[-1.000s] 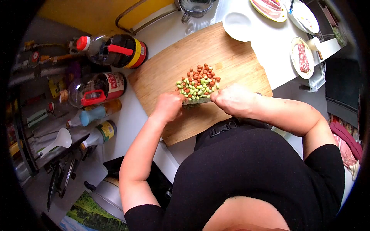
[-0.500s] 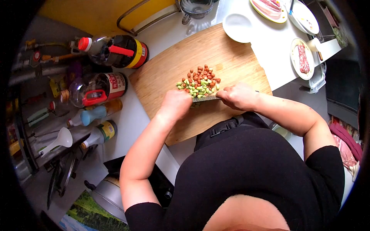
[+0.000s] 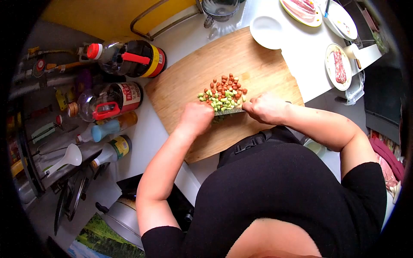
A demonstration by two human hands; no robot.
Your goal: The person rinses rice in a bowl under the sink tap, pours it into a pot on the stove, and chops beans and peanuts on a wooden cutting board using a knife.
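A kitchen knife lies crosswise between my two hands, its shiny blade showing only in the gap. My left hand is closed at the blade's left end, with that end hidden under the fingers. At the other end, my right hand grips the knife, and a dark handle tip pokes out by the wrist. Just beyond the blade sits a small pile of reddish-brown peanuts and pale green chopped pieces, the green ones nearest the blade. All this is on a wooden cutting board.
A white bowl overlaps the board's far edge. Plates of raw meat stand at right. Large dark sauce bottles and a white ladle are on the left; a lidded pot is lower left.
The scene has shifted by only a few pixels. Both hands keep their hold on the knife beside the pile, with no clear movement.
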